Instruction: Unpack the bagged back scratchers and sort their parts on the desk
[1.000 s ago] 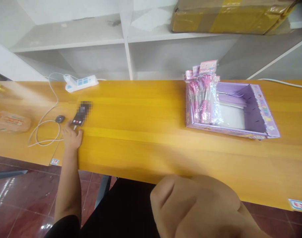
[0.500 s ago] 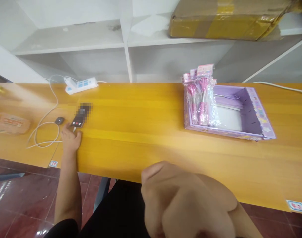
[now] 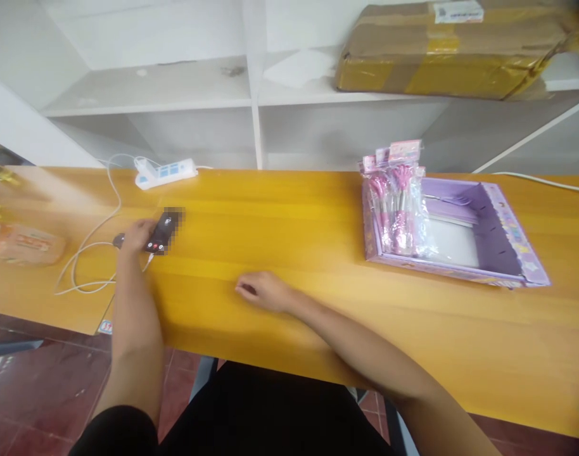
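A smartphone (image 3: 164, 232) with a lit screen, partly pixelated, lies on the wooden table at the left. My left hand (image 3: 138, 235) is at its left edge. The fingers are blurred, so I cannot tell whether they grip the phone or only touch it. A white charging cable (image 3: 149, 259) runs from the phone's lower end. Beside that hand is a small black object (image 3: 119, 240), partly covered by it. My right hand (image 3: 265, 291) is at the middle of the table, fingers curled in, with nothing visible in them.
On the right stands an open purple box (image 3: 448, 273) holding pink wands in clear packets (image 3: 400, 209) and a purple fork-shaped item. A white power strip (image 3: 166, 173) is at the table's back. A taped carton (image 3: 441, 63) sits on the shelf. An orange package (image 3: 30, 246) lies far left.
My right hand has gone from close before the camera down to the middle of the table. My left hand has shifted from the phone's lower end to its left edge. The view has tilted slightly.
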`<state>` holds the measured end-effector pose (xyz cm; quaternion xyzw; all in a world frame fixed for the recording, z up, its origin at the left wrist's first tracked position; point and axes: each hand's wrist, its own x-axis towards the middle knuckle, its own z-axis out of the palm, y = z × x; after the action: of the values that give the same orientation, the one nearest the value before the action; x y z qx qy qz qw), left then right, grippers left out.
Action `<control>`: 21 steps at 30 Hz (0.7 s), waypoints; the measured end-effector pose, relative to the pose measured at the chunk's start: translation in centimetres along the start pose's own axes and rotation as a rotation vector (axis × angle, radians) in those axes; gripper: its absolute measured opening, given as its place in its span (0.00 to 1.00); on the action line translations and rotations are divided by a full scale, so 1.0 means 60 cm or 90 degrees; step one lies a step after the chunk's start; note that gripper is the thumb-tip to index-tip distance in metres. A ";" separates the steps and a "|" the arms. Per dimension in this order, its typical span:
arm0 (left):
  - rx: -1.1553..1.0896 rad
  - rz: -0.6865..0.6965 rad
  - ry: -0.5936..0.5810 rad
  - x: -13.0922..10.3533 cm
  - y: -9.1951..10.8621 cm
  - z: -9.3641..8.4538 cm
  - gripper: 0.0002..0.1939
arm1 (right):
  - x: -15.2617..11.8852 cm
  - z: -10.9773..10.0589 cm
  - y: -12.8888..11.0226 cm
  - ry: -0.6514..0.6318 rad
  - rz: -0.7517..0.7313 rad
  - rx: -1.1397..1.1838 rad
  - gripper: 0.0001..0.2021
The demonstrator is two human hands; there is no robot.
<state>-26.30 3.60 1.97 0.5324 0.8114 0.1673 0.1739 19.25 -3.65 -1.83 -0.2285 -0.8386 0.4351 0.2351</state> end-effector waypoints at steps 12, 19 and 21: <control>-0.026 -0.042 -0.079 0.069 -0.025 -0.010 0.17 | 0.028 -0.023 0.053 0.028 0.048 0.111 0.16; -0.020 -0.049 -0.127 0.064 -0.022 -0.017 0.21 | 0.025 -0.026 0.052 0.033 0.036 0.114 0.17; -0.041 -0.045 -0.143 0.061 -0.019 -0.021 0.24 | 0.025 -0.026 0.050 0.031 0.039 0.116 0.17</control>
<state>-29.14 6.42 2.18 0.5126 0.7993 0.1266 0.2867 19.52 -0.23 -3.22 -0.2420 -0.7820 0.5111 0.2621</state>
